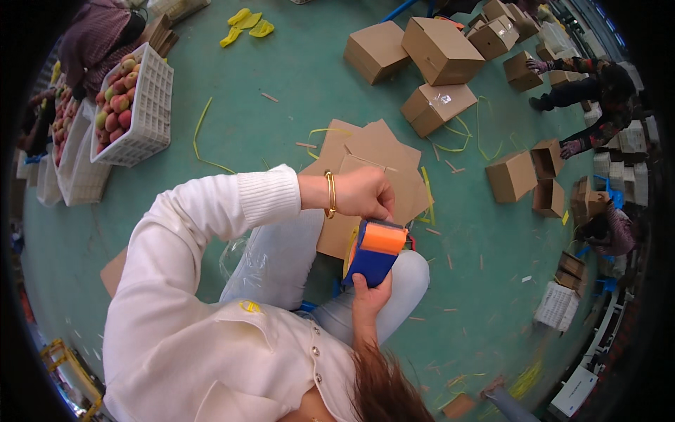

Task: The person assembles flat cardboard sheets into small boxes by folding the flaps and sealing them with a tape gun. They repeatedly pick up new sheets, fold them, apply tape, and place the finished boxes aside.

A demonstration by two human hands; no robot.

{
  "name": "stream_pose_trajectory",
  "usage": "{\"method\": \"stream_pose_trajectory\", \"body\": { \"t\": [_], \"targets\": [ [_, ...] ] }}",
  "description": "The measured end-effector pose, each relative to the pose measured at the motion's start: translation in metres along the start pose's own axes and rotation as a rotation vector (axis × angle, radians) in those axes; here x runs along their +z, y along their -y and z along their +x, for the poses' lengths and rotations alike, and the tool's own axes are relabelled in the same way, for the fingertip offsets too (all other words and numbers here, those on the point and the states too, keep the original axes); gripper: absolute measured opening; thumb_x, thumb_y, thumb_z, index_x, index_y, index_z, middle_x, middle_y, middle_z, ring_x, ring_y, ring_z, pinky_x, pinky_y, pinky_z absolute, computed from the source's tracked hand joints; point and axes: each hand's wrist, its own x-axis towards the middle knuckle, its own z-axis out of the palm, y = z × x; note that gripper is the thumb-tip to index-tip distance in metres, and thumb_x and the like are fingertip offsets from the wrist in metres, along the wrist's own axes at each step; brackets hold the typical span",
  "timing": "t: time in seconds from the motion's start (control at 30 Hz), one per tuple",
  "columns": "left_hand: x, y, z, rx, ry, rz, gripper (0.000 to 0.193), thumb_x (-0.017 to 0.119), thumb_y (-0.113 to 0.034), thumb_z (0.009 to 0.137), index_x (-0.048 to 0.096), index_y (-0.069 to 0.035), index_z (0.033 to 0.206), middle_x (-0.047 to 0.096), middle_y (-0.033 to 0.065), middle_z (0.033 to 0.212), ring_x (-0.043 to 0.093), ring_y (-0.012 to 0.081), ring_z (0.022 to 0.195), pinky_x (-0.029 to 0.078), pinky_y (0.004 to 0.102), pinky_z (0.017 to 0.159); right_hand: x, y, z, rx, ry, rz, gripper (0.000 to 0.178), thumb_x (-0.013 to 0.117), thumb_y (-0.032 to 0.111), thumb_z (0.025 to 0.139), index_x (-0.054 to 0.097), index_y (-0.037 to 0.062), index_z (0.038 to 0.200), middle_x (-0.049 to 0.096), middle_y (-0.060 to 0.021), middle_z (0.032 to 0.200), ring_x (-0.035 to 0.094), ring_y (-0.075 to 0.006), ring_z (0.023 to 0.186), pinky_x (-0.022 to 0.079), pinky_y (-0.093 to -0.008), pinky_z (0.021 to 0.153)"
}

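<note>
My right hand [370, 299] is wrapped round the lower end of a blue and orange packing tape dispenser [374, 259], held above my knees. My left hand [358, 193], with a gold bangle [330, 194] at the wrist, reaches across to the dispenser's upper end. Its fingers are pinched together there; what lies between them is hidden. Beneath and beyond the left hand, several flattened cardboard sheets [383, 144] lie fanned out on the floor.
White crates of apples [133, 105] stand at the far left. Cardboard boxes [443, 49] are stacked at the back, with open boxes [511, 176] at the right. Yellow straps [204, 133] and cardboard scraps litter the green floor [246, 70]. Other people [605, 91] work around the edges.
</note>
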Motion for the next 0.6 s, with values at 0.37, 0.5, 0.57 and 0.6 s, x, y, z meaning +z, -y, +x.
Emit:
{"method": "stream_pose_trajectory", "body": {
  "t": [0.37,0.5,0.57,0.6],
  "targets": [
    [-0.088,0.012,0.053,-0.090,-0.200,0.019,0.014,0.069,-0.015,0.079,0.070,-0.002,0.078,0.065,0.0035,0.065,0.058,0.0069,0.056,0.048,0.0212,0.053,-0.005,0.037,-0.001,0.145,0.047,-0.183,0.039,0.073,0.028,0.077,0.058,-0.0003,0.099,0.065,-0.0103,0.082,0.060,-0.0208,0.073,0.048,-0.0325,0.070],
    [-0.128,0.023,0.081,-0.166,-0.282,0.089,0.019,0.067,-0.022,0.081,0.070,-0.003,0.081,0.064,0.0001,0.068,0.055,0.0062,0.057,0.048,0.0210,0.053,-0.009,0.045,0.006,0.165,0.101,-0.244,0.037,0.071,0.028,0.079,0.059,-0.0014,0.097,0.065,-0.0121,0.081,0.061,-0.0211,0.072,0.048,-0.0327,0.069],
    [-0.127,0.045,0.100,-0.151,-0.244,0.081,0.021,0.067,-0.024,0.081,0.070,-0.004,0.080,0.063,-0.0009,0.067,0.055,0.0062,0.059,0.048,0.0220,0.055,-0.005,0.047,0.015,0.194,0.100,-0.229,0.037,0.071,0.029,0.079,0.059,-0.0018,0.097,0.065,-0.0131,0.081,0.061,-0.0217,0.073,0.048,-0.0329,0.069],
    [-0.126,0.056,0.108,-0.138,-0.236,0.067,0.021,0.067,-0.026,0.081,0.070,-0.005,0.079,0.062,-0.0013,0.066,0.055,0.0063,0.060,0.047,0.0225,0.055,-0.004,0.050,0.018,0.204,0.115,-0.244,0.037,0.071,0.029,0.080,0.060,-0.0020,0.097,0.065,-0.0134,0.082,0.061,-0.0217,0.073,0.048,-0.0331,0.069]
  ]
}}
